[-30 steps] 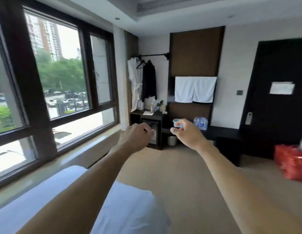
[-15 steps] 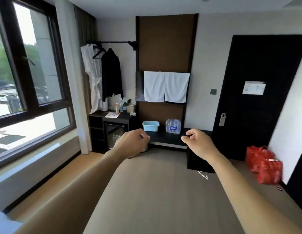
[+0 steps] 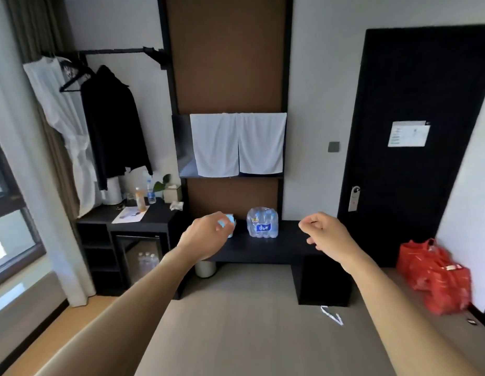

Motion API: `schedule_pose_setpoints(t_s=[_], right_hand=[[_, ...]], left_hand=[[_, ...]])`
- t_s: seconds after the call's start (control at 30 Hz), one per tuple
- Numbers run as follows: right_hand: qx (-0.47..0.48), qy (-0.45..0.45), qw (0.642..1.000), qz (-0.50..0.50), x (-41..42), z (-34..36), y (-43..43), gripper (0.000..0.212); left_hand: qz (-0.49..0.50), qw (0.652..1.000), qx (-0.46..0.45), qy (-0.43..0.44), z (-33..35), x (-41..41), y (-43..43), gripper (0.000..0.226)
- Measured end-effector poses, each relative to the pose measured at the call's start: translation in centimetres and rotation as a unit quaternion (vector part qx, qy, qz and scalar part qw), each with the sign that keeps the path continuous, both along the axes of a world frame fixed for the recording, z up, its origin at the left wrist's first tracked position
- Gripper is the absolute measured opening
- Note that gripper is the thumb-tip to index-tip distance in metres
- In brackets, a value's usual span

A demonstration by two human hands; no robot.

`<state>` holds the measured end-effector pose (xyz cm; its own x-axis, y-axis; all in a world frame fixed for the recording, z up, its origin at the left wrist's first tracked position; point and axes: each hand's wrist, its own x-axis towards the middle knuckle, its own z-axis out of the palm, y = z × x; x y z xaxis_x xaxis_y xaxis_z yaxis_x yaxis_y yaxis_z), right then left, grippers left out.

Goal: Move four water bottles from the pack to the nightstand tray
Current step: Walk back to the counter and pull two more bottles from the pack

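A shrink-wrapped pack of water bottles point(image 3: 262, 222) with a blue label stands on a low black bench point(image 3: 263, 249) against the far wall. Both my arms stretch out ahead of me. My left hand point(image 3: 206, 236) hovers in front of a light-blue tub point(image 3: 230, 222) left of the pack, fingers loosely curled and holding nothing. My right hand point(image 3: 324, 233) floats to the right of the pack, fingers half curled, empty. Both hands are well short of the pack. No nightstand or tray is in view.
A black cabinet point(image 3: 127, 226) with a glass-door mini fridge stands at left, with bottles and papers on top. Robes hang above it. Two white towels point(image 3: 237, 143) hang over the bench. A dark door point(image 3: 415, 131) is at right, a red bag point(image 3: 436, 278) on the floor beside it.
The view has swung right from the window and moved toward the bench. The pack looks bigger and closer. My hands have spread apart and stay empty.
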<state>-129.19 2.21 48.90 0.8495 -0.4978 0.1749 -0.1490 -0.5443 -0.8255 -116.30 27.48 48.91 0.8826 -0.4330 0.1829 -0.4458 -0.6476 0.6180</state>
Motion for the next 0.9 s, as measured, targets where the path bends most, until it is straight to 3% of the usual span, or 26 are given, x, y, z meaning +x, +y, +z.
schedule_pose_setpoints(t_s=[0.23, 0.53, 0.9], right_hand=[[0.008, -0.001, 1.0, 0.013, 24.0, -5.3, -13.1, 0.03], [0.016, 0.026, 1.0, 0.003, 52.1, -6.6, -27.4, 0.027], [0.038, 0.076, 0.996, -0.025, 86.0, -20.3, -39.2, 0.022]], left_hand=[[-0.011, 1.0, -0.008, 0.009, -3.3, 23.2, -13.6, 0.028], [-0.002, 0.999, -0.002, 0.051, -4.1, 51.0, -27.8, 0.028], [-0.06, 0.991, -0.017, 0.119, -18.4, 86.5, -44.8, 0.015]])
